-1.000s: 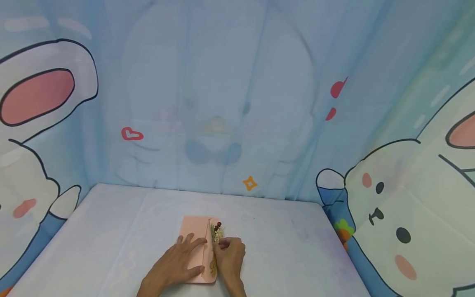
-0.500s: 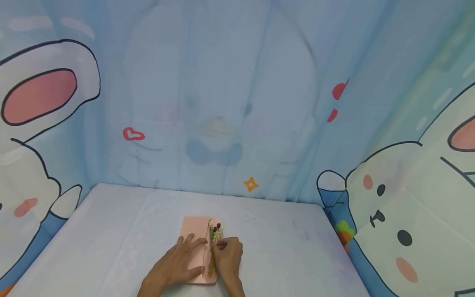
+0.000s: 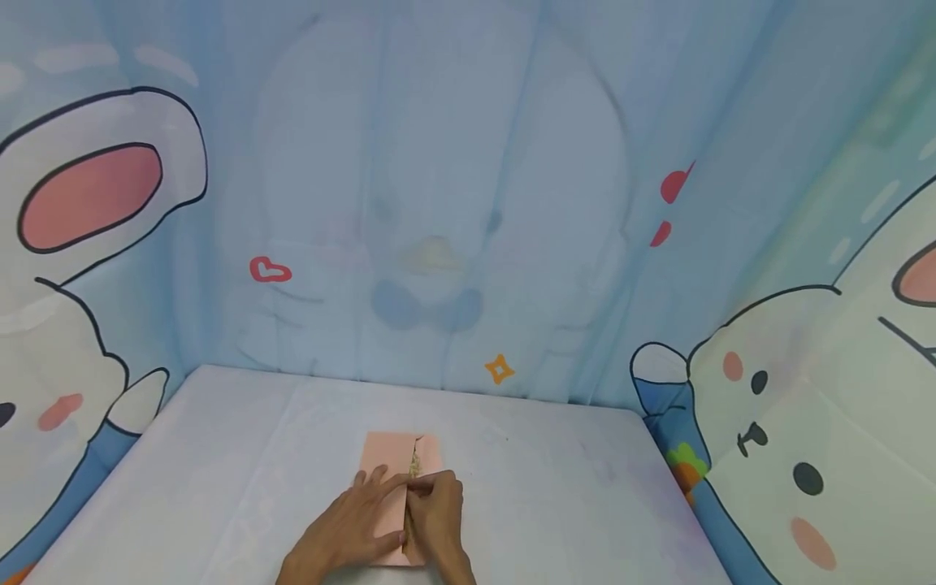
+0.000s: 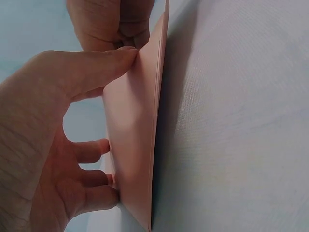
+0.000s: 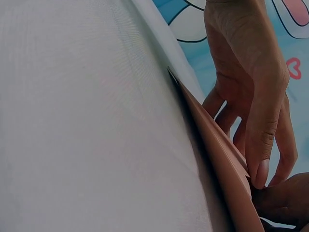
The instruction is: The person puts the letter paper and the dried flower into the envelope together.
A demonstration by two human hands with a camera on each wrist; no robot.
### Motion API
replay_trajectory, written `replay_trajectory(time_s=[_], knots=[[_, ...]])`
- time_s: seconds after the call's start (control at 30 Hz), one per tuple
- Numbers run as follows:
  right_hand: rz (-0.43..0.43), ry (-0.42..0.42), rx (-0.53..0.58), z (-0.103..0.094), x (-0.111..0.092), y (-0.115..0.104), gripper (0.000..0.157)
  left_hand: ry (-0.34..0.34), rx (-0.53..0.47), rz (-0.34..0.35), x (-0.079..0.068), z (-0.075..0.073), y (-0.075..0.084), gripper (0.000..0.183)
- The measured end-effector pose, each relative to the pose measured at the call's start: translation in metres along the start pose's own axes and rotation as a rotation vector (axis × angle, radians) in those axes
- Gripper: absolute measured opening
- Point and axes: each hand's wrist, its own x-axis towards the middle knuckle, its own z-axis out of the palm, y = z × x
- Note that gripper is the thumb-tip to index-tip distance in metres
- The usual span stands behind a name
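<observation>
A pink paper envelope (image 3: 387, 448) lies on the white cloth at the near middle of the table. My left hand (image 3: 347, 524) presses on its left part, fingers spread; the left wrist view shows the thumb and fingertips on the paper (image 4: 133, 130). A sprig of small dried flowers (image 3: 414, 465) lies along the envelope's lengthwise opening, its pale heads peeking out at the far end. With thumb and forefinger my right hand (image 3: 439, 513) pinches the sprig at that opening, right beside the left fingertips. Most of the stem is hidden under the right hand and the paper edge.
White cloth (image 3: 570, 487) covers the table around the envelope. Behind the table's far edge hangs a blue curtain (image 3: 446, 203) printed with cartoon rabbits, which also lines both sides.
My right hand has moved left with the dried flower sprig, from the envelope's right edge to its opening. The flower heads show less now. My left hand stays pressed on the envelope.
</observation>
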Motion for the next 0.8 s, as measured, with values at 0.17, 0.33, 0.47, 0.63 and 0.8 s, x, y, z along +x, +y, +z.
replay_trajectory(time_s=[0.17,0.33,0.47,0.63,0.8], knots=[[-0.035,-0.07,0.029,-0.006,0.001,0.005,0.009,-0.002,0.016,0.009,-0.001,0.001,0.001,0.072],[-0.059,-0.112,0.071,-0.006,0.005,0.01,0.018,0.005,0.026,0.018,0.002,0.001,0.001,0.073],[-0.092,-0.108,0.028,-0.004,0.006,0.01,0.018,-0.002,0.014,0.019,0.002,0.003,0.001,0.072],[-0.108,-0.111,-0.003,-0.005,0.007,0.009,0.017,0.006,0.018,0.027,0.001,0.004,0.001,0.072],[-0.084,-0.08,0.002,-0.017,0.01,0.011,0.023,0.051,0.068,0.049,0.002,0.002,0.0,0.071]])
